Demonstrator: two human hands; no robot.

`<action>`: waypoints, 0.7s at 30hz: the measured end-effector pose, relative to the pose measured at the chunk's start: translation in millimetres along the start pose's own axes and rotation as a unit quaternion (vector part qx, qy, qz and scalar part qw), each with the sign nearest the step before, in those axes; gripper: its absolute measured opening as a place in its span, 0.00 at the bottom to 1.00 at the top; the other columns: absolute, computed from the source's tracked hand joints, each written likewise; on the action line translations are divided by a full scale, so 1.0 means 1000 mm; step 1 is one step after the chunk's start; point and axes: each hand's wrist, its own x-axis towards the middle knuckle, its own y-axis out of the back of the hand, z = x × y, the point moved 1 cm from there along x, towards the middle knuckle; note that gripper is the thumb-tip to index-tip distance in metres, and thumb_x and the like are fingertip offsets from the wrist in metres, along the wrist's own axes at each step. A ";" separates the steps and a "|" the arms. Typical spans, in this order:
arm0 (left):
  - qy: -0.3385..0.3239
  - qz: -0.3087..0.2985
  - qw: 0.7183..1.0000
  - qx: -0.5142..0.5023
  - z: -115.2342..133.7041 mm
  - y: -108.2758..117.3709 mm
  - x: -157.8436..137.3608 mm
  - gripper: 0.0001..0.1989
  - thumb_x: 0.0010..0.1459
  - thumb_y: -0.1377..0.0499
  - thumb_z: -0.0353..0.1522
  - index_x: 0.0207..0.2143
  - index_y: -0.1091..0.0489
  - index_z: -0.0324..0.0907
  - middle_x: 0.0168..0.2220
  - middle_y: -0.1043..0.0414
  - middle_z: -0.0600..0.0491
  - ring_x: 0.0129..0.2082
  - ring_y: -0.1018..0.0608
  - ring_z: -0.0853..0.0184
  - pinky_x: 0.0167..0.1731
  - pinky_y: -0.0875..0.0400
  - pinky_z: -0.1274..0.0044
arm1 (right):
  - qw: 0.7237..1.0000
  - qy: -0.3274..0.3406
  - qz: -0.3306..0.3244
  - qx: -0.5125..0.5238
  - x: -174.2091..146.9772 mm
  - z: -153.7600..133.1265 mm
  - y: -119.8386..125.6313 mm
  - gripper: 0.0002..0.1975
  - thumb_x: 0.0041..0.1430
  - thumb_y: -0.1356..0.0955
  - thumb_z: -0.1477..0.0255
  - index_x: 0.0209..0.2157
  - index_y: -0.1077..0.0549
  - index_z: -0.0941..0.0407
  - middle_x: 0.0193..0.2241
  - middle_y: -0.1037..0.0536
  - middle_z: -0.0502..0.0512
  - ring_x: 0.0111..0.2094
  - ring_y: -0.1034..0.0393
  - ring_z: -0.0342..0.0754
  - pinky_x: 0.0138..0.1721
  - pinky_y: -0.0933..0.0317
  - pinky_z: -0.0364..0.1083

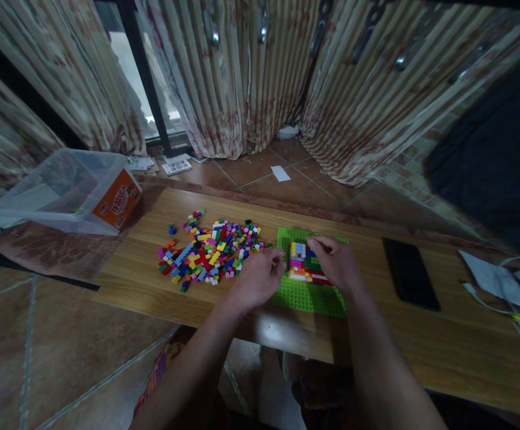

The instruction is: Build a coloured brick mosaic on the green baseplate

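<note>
A bright green studded baseplate point(307, 301) lies on the wooden table. On it stands a low block of toy bricks point(298, 263) in white, pink, orange, red and blue. My right hand point(338, 263) is over the right side of these bricks, its thumb and fingers brought together; whatever they grip is hidden. At the plate's left edge, my left hand point(262, 278) has its fingers curled into a pinch, and I cannot make out what is in it. Just left of that hand spreads a loose pile of mixed coloured bricks point(215, 248).
Right of the baseplate lies a black phone point(411, 273), with white cables point(488, 301) and a white sheet point(495, 278) beyond it. A clear plastic bin point(62, 185) with an orange label stands off the table's left end. Patterned curtains point(237, 77) hang behind.
</note>
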 end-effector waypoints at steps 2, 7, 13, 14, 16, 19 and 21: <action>-0.002 0.009 1.000 -0.008 0.000 0.001 -0.001 0.10 0.60 0.46 0.28 0.38 0.25 0.40 0.31 0.24 0.52 0.31 0.24 0.67 0.32 0.32 0.77 | 1.000 0.003 0.030 0.006 0.001 -0.001 0.003 0.19 0.60 0.36 0.57 0.34 0.19 0.55 0.32 0.18 0.55 0.34 0.26 0.51 0.38 0.36 0.49; -0.030 0.069 0.995 -0.072 -0.005 0.008 0.001 0.11 0.60 0.46 0.29 0.40 0.24 0.40 0.33 0.22 0.52 0.31 0.23 0.68 0.34 0.31 0.77 | 0.993 0.008 0.111 0.045 0.002 -0.009 0.007 0.18 0.60 0.35 0.59 0.32 0.20 0.58 0.29 0.19 0.55 0.31 0.27 0.50 0.35 0.37 0.47; 0.015 0.276 0.936 -0.219 -0.021 0.039 0.011 0.10 0.56 0.41 0.33 0.39 0.24 0.39 0.32 0.23 0.52 0.30 0.23 0.68 0.32 0.30 0.78 | 0.984 0.060 0.140 0.097 -0.009 -0.033 -0.003 0.14 0.60 0.33 0.61 0.31 0.21 0.56 0.28 0.20 0.53 0.30 0.27 0.48 0.34 0.35 0.47; 0.025 0.311 0.917 -0.248 -0.023 0.046 0.011 0.10 0.55 0.40 0.33 0.38 0.24 0.39 0.31 0.23 0.52 0.30 0.23 0.69 0.31 0.30 0.78 | 0.984 0.076 0.128 0.102 -0.013 -0.038 -0.006 0.13 0.60 0.33 0.62 0.31 0.21 0.56 0.29 0.20 0.53 0.31 0.27 0.48 0.35 0.35 0.46; 0.043 0.362 0.878 -0.310 -0.025 0.059 0.011 0.11 0.53 0.39 0.33 0.38 0.25 0.38 0.29 0.24 0.53 0.27 0.25 0.71 0.29 0.32 0.80 | 0.984 0.115 0.086 0.104 -0.022 -0.049 -0.014 0.12 0.61 0.33 0.63 0.32 0.21 0.55 0.30 0.20 0.53 0.32 0.26 0.48 0.36 0.35 0.46; 0.065 0.380 0.838 -0.387 -0.025 0.071 0.007 0.11 0.50 0.37 0.33 0.36 0.25 0.38 0.27 0.26 0.56 0.22 0.29 0.75 0.25 0.35 0.82 | 0.980 0.178 -0.020 0.082 -0.036 -0.063 -0.025 0.09 0.62 0.33 0.66 0.35 0.22 0.53 0.33 0.20 0.53 0.35 0.26 0.48 0.38 0.34 0.46; 0.076 0.371 0.826 -0.417 -0.024 0.074 0.005 0.11 0.48 0.36 0.33 0.35 0.26 0.39 0.27 0.26 0.56 0.21 0.30 0.77 0.24 0.36 0.83 | 0.973 0.204 -0.094 0.054 -0.043 -0.068 -0.032 0.08 0.63 0.34 0.68 0.36 0.22 0.52 0.34 0.21 0.54 0.37 0.26 0.48 0.40 0.34 0.47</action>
